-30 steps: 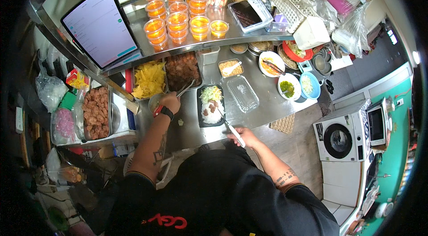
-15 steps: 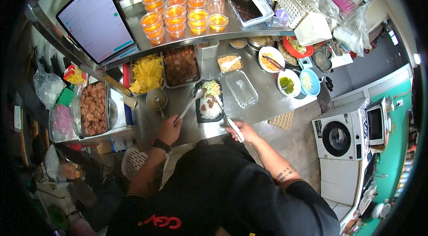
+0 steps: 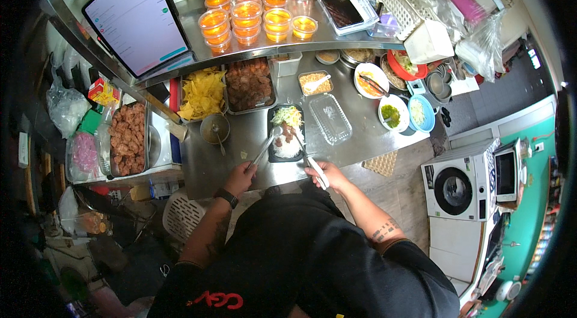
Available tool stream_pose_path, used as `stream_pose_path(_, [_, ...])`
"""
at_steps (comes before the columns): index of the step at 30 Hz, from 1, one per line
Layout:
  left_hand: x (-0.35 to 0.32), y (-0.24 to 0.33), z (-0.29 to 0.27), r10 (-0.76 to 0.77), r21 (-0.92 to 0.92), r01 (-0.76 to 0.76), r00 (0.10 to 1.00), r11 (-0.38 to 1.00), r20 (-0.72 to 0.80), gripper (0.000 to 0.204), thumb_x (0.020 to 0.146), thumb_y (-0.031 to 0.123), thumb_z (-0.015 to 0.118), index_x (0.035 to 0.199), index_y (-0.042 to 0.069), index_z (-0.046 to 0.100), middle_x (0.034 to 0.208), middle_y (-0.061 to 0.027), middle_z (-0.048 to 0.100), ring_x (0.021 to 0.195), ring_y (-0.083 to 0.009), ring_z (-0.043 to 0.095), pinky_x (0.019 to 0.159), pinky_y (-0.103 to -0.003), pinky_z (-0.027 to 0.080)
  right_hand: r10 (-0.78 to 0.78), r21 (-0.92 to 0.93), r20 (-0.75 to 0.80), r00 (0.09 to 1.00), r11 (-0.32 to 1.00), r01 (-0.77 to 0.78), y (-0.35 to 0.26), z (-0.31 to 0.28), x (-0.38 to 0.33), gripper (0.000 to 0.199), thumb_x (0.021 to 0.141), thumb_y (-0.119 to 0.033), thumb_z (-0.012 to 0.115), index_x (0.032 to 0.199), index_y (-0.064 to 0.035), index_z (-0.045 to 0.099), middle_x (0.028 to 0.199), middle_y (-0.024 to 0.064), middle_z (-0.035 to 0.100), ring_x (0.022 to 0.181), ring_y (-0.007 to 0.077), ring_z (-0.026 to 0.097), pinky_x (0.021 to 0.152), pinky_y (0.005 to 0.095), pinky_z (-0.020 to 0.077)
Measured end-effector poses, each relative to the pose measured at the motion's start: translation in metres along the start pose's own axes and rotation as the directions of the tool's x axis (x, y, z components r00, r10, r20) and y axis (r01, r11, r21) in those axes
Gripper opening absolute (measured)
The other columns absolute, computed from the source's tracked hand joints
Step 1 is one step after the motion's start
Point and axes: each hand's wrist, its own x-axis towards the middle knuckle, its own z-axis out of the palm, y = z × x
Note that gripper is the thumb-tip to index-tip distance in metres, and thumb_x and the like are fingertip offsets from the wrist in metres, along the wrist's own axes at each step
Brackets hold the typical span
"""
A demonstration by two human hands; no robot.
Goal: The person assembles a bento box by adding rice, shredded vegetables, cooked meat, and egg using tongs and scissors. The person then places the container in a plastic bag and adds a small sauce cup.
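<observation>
L hand spoon, R hand tongs over black tray (counter's front edge).

A stainless steel counter is running across the middle of this cramped kitchen, with a raised steel shelf standing above its far edge. A white front-loading washing machine is sitting to the right on a grey floor, and a teal wall is rising behind it. A white plastic stool is tucked below the counter's near edge. Bright overhead light is glaring off the steel, while the left corner is lying in shadow.
</observation>
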Motion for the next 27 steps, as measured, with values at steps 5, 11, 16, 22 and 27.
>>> stream_pose_path(5, [0.01, -0.014, -0.008, 0.026, 0.067, -0.024, 0.999, 0.997, -0.021, 0.029, 0.102, 0.028, 0.058, 0.109, 0.0, 0.066, 0.08, -0.012, 0.068, 0.072, -0.0272, 0.066, 0.067, -0.041, 0.051, -0.072, -0.094, -0.023, 0.997, 0.993, 0.069, -0.014, 0.004, 0.004, 0.033, 0.09, -0.038, 0.079, 0.098, -0.0075, 0.069, 0.065, -0.0033, 0.059, 0.05, 0.0061, 0.054, 0.047, 0.0208, 0.0441])
stream_pose_path(11, [-0.023, 0.028, -0.005, 0.295, 0.422, -0.244, 0.954, 0.873, -0.06, 0.033, 0.099, 0.027, 0.062, 0.119, 0.0, 0.066, 0.103, -0.0237, 0.071, 0.096, -0.0428, 0.069, 0.079, -0.046, 0.054, -0.04, -0.049, 0.015, 0.999, 0.998, 0.04, -0.01, -0.002, 0.007, 0.037, 0.09, -0.045, 0.078, 0.092, -0.0096, 0.066, 0.066, -0.004, 0.058, 0.052, 0.0057, 0.054, 0.049, 0.0207, 0.0432])
stream_pose_path(16, [-0.025, 0.013, 0.002, 0.34, 0.435, -0.267, 0.935, 0.86, -0.097, 0.034, 0.098, 0.026, 0.063, 0.121, 0.0, 0.066, 0.108, -0.0242, 0.071, 0.1, -0.0424, 0.068, 0.084, -0.045, 0.055, -0.018, -0.108, 0.021, 1.0, 0.994, 0.02, -0.013, -0.001, 0.012, 0.037, 0.09, -0.045, 0.078, 0.096, -0.0103, 0.065, 0.07, -0.0043, 0.06, 0.055, 0.0049, 0.054, 0.05, 0.0208, 0.0426])
stream_pose_path(22, [-0.021, 0.003, 0.006, 0.324, 0.483, -0.268, 0.945, 0.833, -0.034, 0.047, 0.104, 0.034, 0.057, 0.133, -0.001, 0.06, 0.123, -0.0244, 0.067, 0.112, -0.0395, 0.066, 0.095, -0.045, 0.052, -0.091, -0.159, 0.005, 0.996, 0.983, 0.091, -0.005, -0.001, 0.032, 0.046, 0.086, -0.043, 0.082, 0.112, -0.0071, 0.069, 0.083, -0.0007, 0.067, 0.068, 0.0069, 0.06, 0.061, 0.0229, 0.0481])
stream_pose_path(27, [-0.016, -0.01, 0.01, 0.432, 0.52, -0.312, 0.893, 0.795, -0.125, 0.038, 0.098, 0.025, 0.062, 0.127, 0.0, 0.062, 0.118, -0.024, 0.068, 0.107, -0.0426, 0.065, 0.091, -0.047, 0.053, -0.153, -0.265, -0.055, 0.987, 0.955, 0.134, -0.001, -0.004, 0.04, 0.056, 0.08, -0.041, 0.087, 0.118, -0.0034, 0.07, 0.096, 0.007, 0.074, 0.08, 0.0127, 0.066, 0.074, 0.0268, 0.0529])
